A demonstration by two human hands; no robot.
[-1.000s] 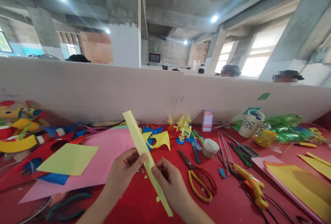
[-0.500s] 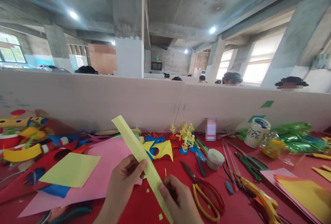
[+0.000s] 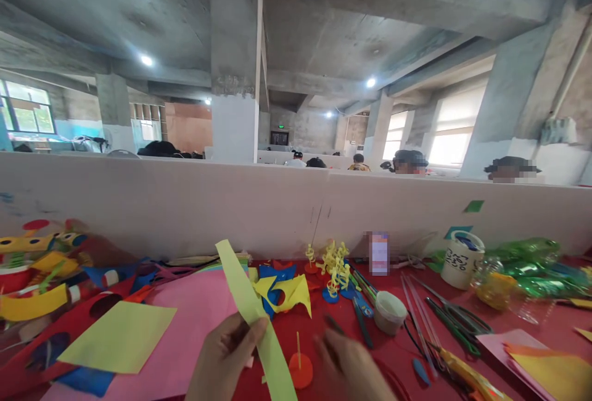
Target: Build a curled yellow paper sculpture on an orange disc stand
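My left hand (image 3: 226,358) pinches a long yellow-green paper strip (image 3: 252,314) between thumb and fingers; the strip rises to the upper left and bends down past the frame's bottom. My right hand (image 3: 354,367) is off the strip, blurred by motion, low over the red table (image 3: 324,333), near a small red disc with a thin stick standing in it (image 3: 300,369). Its fingers cannot be made out. Yellow-handled scissors lie just beyond it, mostly hidden by it.
Pink (image 3: 194,321) and yellow-green sheets (image 3: 118,336) lie at left among cut paper shapes. A small white tub (image 3: 389,313), a paper cup (image 3: 460,260), scissors (image 3: 456,321), a yellow glue gun (image 3: 467,376) and green plastic bottles (image 3: 531,265) lie at right. A white partition (image 3: 185,203) backs the table; people sit beyond it.
My right hand has let go of the strip and moved right. The strip now droops from my left hand alone. The camera has tilted up. A red disc with a stick has come into view.
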